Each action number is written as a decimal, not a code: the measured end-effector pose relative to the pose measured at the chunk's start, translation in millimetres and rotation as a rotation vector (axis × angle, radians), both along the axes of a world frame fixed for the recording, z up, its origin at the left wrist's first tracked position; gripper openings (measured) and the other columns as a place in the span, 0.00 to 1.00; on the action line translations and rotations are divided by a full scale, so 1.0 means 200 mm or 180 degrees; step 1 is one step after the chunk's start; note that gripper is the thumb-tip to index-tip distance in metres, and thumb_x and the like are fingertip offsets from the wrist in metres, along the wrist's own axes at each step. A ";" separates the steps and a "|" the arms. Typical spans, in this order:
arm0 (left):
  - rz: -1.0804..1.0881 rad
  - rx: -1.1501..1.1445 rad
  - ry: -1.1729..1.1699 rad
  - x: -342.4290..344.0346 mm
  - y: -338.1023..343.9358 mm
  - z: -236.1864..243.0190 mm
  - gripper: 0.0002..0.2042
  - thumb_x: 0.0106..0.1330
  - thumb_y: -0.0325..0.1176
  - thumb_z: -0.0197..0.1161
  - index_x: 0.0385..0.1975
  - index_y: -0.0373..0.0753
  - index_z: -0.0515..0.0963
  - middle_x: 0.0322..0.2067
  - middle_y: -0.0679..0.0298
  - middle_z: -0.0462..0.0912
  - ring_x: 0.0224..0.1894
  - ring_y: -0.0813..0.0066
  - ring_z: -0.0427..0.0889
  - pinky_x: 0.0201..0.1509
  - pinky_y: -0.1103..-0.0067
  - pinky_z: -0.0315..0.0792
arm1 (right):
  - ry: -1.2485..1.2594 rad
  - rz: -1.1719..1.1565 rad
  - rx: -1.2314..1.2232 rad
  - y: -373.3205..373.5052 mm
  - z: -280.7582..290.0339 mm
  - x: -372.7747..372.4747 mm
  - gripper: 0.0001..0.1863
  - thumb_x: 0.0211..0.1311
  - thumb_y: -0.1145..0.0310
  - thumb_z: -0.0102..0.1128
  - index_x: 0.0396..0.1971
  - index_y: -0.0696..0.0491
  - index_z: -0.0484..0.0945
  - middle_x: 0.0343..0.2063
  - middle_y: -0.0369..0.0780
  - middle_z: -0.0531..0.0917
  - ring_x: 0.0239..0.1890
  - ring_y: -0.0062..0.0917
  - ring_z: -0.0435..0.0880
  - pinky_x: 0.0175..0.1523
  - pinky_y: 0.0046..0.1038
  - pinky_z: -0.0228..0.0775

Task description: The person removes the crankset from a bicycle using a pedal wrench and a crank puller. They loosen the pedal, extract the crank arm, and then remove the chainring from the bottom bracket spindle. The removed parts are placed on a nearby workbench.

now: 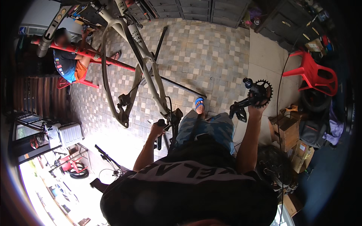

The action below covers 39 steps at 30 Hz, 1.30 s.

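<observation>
In my raised right hand is a black crankset, its toothed chainring upright and its crank arm pointing left, with a pedal at the end. My left hand is closed around a black bar-shaped bike part, perhaps a crank arm; its exact kind is unclear. That hand is just beside the lower end of a beige bicycle frame, which stands tilted in front of me without wheels. Dark parts at the frame's lower end partly overlap my leg.
A red stand bar runs behind the frame, and dark stand legs spread over the tiled floor. Another person sits at the far left. Along the right are a red chair, cardboard boxes and a hanging cable.
</observation>
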<state>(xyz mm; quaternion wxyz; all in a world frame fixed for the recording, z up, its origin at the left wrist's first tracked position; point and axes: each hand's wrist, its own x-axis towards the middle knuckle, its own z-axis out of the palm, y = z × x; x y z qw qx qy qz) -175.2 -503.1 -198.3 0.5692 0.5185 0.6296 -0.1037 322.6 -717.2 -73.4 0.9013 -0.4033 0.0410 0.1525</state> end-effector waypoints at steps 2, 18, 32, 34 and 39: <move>-0.0791 0.1415 -0.0784 0.04 -0.07 -0.07 0.09 0.61 0.32 0.70 0.38 0.36 0.83 0.27 0.62 0.85 0.25 0.74 0.83 0.27 0.73 0.77 | -0.0043 0.0130 0.0030 0.13 -0.03 0.10 0.20 0.78 0.50 0.45 0.45 0.51 0.79 0.31 0.39 0.85 0.22 0.30 0.81 0.28 0.28 0.75; 0.1202 -0.0120 0.1226 0.95 -0.78 0.37 0.12 0.55 0.34 0.70 0.35 0.34 0.82 0.22 0.61 0.83 0.21 0.73 0.83 0.26 0.74 0.79 | 0.0975 0.2480 -0.0727 0.61 -0.80 1.16 0.30 0.71 0.48 0.54 0.63 0.52 0.65 0.42 0.39 0.81 0.38 0.26 0.84 0.36 0.27 0.80; 0.1073 0.0086 0.0531 2.04 -0.36 0.47 0.13 0.58 0.32 0.66 0.43 0.39 0.83 0.22 0.66 0.82 0.23 0.77 0.81 0.28 0.77 0.79 | 0.0595 0.1695 -0.1449 0.27 -0.76 2.35 0.28 0.77 0.48 0.46 0.64 0.53 0.68 0.40 0.38 0.84 0.31 0.25 0.85 0.29 0.21 0.76; 0.0941 0.0155 0.0590 2.12 -0.29 0.47 0.13 0.57 0.32 0.65 0.42 0.39 0.83 0.21 0.65 0.81 0.22 0.77 0.81 0.27 0.77 0.78 | 0.0505 0.1509 -0.1524 0.31 -0.73 2.36 0.27 0.76 0.46 0.46 0.62 0.52 0.69 0.40 0.38 0.84 0.31 0.26 0.85 0.29 0.22 0.76; 0.0848 0.0360 0.0528 2.27 -0.17 0.38 0.12 0.54 0.31 0.64 0.39 0.39 0.82 0.17 0.67 0.77 0.18 0.78 0.77 0.22 0.77 0.71 | 0.1353 0.1226 -0.1281 0.67 -0.38 2.34 0.26 0.75 0.38 0.43 0.32 0.45 0.77 0.21 0.36 0.81 0.15 0.23 0.76 0.21 0.25 0.68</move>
